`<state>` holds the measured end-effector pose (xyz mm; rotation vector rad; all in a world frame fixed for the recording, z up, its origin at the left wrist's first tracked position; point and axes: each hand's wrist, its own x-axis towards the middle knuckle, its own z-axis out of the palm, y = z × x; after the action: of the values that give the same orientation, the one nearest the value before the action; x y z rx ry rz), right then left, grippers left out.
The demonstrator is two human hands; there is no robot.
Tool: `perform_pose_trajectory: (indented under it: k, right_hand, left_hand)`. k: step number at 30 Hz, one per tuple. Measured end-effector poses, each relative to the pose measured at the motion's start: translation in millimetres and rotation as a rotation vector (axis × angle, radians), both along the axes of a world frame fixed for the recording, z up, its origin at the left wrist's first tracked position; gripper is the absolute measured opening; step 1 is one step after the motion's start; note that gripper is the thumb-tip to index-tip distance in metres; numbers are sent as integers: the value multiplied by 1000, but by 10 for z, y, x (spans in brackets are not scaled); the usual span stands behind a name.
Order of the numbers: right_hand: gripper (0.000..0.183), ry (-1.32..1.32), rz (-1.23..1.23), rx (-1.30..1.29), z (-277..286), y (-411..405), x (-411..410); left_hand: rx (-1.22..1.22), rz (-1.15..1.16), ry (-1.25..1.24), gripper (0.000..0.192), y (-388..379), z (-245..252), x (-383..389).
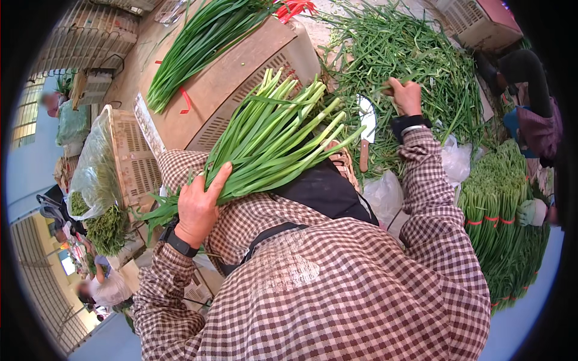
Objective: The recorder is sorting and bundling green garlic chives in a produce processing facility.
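Note:
A loose bunch of long green leafy stalks (266,140) with pale cut ends lies across my lap. My left hand (201,205) grips its leafy end. Out over a heap of green trimmings (406,58), my right hand (406,96) pinches a bit of leaf. Between that hand and the bunch, a broad-bladed knife (365,153) with a wooden handle rests on the trimmings, touched by neither hand. On a brown board (239,63) lies another bundle of long green leaves (203,49), with a red tie near its lower end.
The board sits on an upturned plastic crate (253,94). Another crate (135,153) stands at left beside greens in a clear bag (97,158). Plastic bags (384,194) lie near my right arm. Tied bundles (492,212) stand at right, where a co-worker's gloved hand (532,212) touches them.

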<state>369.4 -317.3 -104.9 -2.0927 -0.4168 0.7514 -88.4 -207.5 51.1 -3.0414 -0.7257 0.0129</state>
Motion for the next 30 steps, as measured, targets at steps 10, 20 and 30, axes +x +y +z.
perform_pose_trajectory:
  k: [10,20,30]
  right_hand:
    - [29,-791,750,568,695,537,-1207]
    - [15,-826,235,160,-63,400,-533]
    - [31,-663,679,320,876,414,-1146]
  left_hand:
    - [5,-21,4,79,23,41,42]
    - [2,7,40,79,6,16,38]
    - [23,-18,22,75,21,-8,33]
